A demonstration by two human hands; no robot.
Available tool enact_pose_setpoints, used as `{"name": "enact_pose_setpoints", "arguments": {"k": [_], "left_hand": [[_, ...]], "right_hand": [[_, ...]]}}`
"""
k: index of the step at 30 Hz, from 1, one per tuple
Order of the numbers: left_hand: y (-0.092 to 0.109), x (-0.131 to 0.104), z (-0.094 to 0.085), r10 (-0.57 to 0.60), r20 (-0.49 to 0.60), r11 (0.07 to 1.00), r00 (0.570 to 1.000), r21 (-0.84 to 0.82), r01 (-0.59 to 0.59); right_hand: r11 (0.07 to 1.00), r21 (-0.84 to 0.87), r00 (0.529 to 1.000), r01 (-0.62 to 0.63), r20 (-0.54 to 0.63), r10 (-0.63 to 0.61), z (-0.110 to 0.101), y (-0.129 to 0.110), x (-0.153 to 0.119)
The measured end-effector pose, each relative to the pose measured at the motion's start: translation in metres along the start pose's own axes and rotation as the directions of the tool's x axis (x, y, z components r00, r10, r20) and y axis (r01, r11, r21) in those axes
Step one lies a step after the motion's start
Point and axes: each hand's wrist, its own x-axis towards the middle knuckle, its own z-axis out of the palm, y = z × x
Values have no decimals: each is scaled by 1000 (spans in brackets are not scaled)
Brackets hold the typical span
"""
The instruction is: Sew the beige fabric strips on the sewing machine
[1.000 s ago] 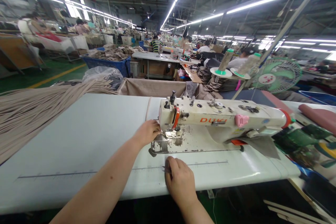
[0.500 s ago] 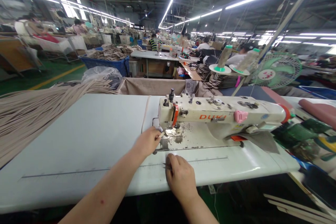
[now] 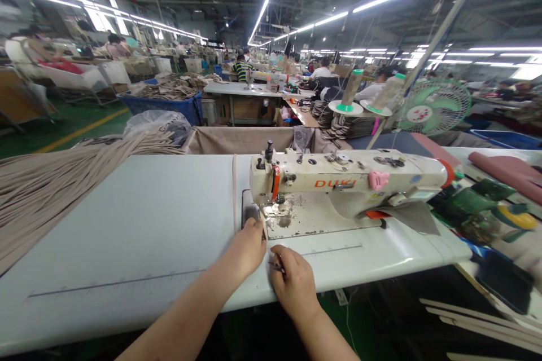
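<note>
My left hand (image 3: 253, 243) is closed at the front left of the sewing machine (image 3: 313, 183), pinching a narrow beige strip (image 3: 264, 224) just left of the needle plate. A length of beige strip also runs back across the table, left of the machine head. Closer to the table's front edge, my right hand (image 3: 295, 281) is curled around small dark thread snips (image 3: 278, 264); their pointed tips face left, toward my left hand. Most of the snips is hidden in the palm.
A bundle of long beige strips (image 3: 63, 180) lies over the table's left end. Behind the table stands a fabric-lined bin (image 3: 241, 140). Thread cones (image 3: 351, 90) and a green fan (image 3: 436, 107) are at the back right. A ruler line (image 3: 127, 281) marks the table (image 3: 161, 220).
My left hand has drawn toward me from beside the needle plate, pulling the strip along. The right hand has closed further around the snips. The view has shifted slightly.
</note>
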Motion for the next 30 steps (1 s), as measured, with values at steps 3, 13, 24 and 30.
{"name": "enact_pose_setpoints", "arguments": {"k": [3, 13, 24, 30], "left_hand": [[9, -13, -7, 19, 57, 1000, 998, 19, -20], [13, -29, -13, 149, 27, 988, 988, 33, -150], [12, -35, -3, 221, -19, 975, 975, 13, -221], [2, -42, 10, 308, -64, 947, 949, 112, -300]], "right_hand": [[992, 107, 998, -71, 6, 70, -2, 1, 1], [794, 481, 929, -371, 193, 317, -30, -3, 8], [515, 591, 680, -621, 79, 729, -82, 39, -63], [474, 526, 447, -706, -189, 875, -123, 91, -120]]}}
